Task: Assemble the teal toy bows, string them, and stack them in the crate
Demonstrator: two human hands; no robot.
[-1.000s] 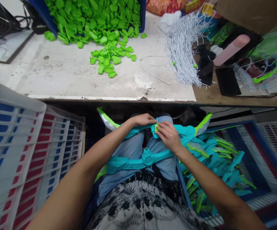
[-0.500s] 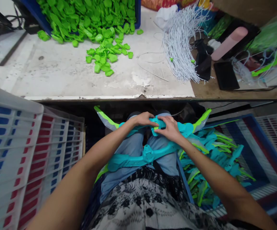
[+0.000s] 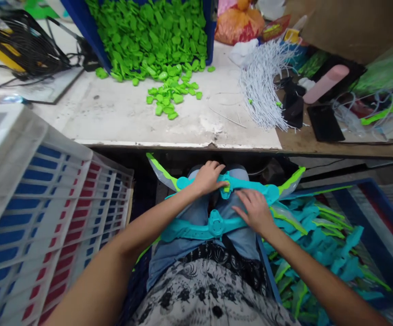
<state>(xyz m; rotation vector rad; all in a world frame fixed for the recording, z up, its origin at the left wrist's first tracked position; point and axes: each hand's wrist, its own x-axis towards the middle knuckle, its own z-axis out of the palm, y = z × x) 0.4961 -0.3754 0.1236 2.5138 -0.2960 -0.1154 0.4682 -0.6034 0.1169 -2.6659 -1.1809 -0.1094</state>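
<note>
To the left of both hands, the white crate (image 3: 19,136) stands near the farther bow (image 3: 250,184); we could knock the bow's left tip against it if we swing the bow that way. Beyond the left hand (image 3: 208,177), loose green pieces (image 3: 167,97) lie on the worktop (image 3: 114,124), where a careless sleeve might scatter them. Our left hand grips the farther bow beside its middle, thumb close to the small green part (image 3: 226,186) there. We cannot tell whether that part sits fully home; if it is only half in, a tilt may drop it. Just below the hands, the nearer bow (image 3: 215,225) lies across our lap, so shifting our knees could slide it off. Our right hand (image 3: 253,209) is open, fingers spread, gripping nothing, so the left alone steadies the farther bow and it may twist. Right of that hand, piled bows (image 3: 318,253) could snag its right end.
</note>
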